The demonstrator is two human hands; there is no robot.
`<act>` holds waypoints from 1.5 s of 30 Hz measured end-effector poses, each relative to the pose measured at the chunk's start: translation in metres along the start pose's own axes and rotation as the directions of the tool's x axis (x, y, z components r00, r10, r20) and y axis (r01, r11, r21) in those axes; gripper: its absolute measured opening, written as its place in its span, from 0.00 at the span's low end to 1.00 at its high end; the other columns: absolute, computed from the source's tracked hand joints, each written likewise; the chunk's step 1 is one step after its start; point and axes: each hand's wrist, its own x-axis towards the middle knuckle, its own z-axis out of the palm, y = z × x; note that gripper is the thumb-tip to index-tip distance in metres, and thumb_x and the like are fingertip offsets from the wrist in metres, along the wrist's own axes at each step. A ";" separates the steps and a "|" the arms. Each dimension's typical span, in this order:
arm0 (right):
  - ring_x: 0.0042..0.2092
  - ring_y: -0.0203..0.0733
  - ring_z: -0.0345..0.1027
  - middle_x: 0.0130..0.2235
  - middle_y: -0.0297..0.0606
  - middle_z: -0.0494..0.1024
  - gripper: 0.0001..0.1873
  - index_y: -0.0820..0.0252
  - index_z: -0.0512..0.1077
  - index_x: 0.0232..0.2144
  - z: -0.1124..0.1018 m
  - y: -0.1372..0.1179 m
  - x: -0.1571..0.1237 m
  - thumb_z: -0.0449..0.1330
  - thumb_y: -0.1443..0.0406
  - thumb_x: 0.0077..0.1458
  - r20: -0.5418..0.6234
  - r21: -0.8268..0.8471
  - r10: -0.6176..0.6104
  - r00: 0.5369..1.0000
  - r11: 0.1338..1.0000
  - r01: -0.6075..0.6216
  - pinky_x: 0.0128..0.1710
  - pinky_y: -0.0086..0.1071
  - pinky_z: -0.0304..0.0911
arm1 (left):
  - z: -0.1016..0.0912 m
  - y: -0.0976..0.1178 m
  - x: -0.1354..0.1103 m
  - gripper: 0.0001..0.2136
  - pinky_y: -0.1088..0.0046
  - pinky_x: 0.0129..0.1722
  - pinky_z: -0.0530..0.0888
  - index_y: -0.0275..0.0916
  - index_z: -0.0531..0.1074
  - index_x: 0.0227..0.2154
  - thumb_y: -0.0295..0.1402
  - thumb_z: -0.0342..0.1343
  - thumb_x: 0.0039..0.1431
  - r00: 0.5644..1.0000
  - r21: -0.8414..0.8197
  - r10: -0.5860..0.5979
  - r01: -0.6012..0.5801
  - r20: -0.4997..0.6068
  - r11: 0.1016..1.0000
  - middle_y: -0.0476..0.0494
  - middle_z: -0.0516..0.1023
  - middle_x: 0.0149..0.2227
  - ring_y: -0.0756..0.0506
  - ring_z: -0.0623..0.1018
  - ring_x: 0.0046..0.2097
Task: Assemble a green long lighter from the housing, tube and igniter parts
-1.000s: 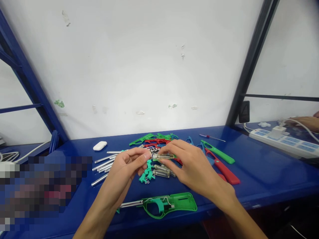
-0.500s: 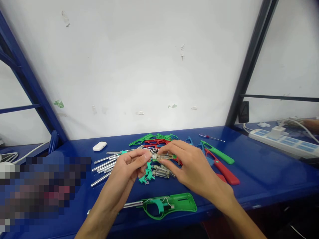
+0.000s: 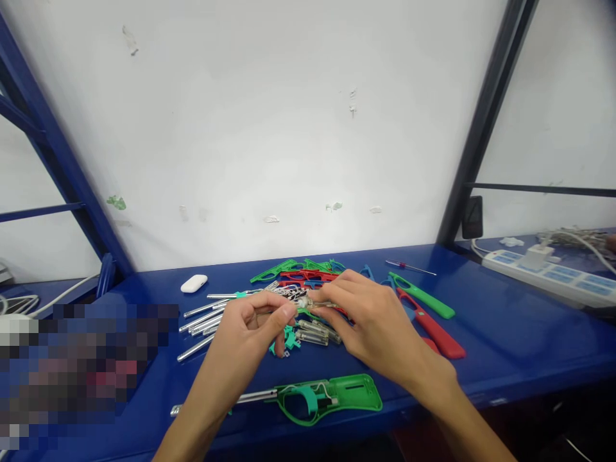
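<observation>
Blue bench (image 3: 491, 327) before a white wall (image 3: 269, 128), clear tank (image 3: 314, 303) pinched in the right hand (image 3: 366, 311) above similar tanks (image 3: 314, 333), its body mostly finger-covered, more hidden than half a second ago, left hand (image 3: 255, 324) beside its tip, that grip impossible to tell

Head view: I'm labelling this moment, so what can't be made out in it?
All in the head view:
- Clear part: mostly covered by the right hand; its tip is blurred, so whether the left hand touches it is unclear.
- Front rod: middle hidden by the left forearm.
- Power strip: cut off by the right edge.
- Lower left: pixel blocks hide everything.
</observation>
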 end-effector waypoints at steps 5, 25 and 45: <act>0.40 0.43 0.70 0.37 0.37 0.83 0.09 0.57 0.78 0.41 -0.005 -0.002 0.001 0.58 0.69 0.73 0.062 0.003 -0.017 0.998 1.000 0.017 0.41 0.36 0.65 | 0.000 -0.002 -0.003 0.17 0.73 0.24 0.62 0.40 0.81 0.30 0.49 0.68 0.61 0.998 0.049 0.056 -0.055 -0.022 0.997 0.52 0.71 0.16 0.50 0.68 0.20; 0.34 0.42 0.63 0.29 0.34 0.76 0.19 0.58 0.74 0.33 -0.003 -0.006 0.003 0.51 0.80 0.67 0.098 -0.074 -0.140 0.985 0.986 0.147 0.32 0.34 0.59 | 0.002 0.004 -0.009 0.15 0.74 0.18 0.61 0.40 0.82 0.21 0.46 0.73 0.53 0.998 0.007 0.046 -0.045 -0.032 0.999 0.46 0.76 0.18 0.48 0.74 0.18; 0.37 0.44 0.70 0.34 0.33 0.76 0.13 0.50 0.79 0.50 0.002 0.013 -0.065 0.56 0.69 0.73 0.532 0.084 0.038 0.846 0.992 -0.097 0.43 0.39 0.64 | 0.016 -0.063 -0.051 0.15 0.69 0.43 0.80 0.44 0.81 0.50 0.22 0.53 0.70 0.875 0.629 0.397 -0.477 0.275 0.614 0.45 0.83 0.41 0.45 0.81 0.41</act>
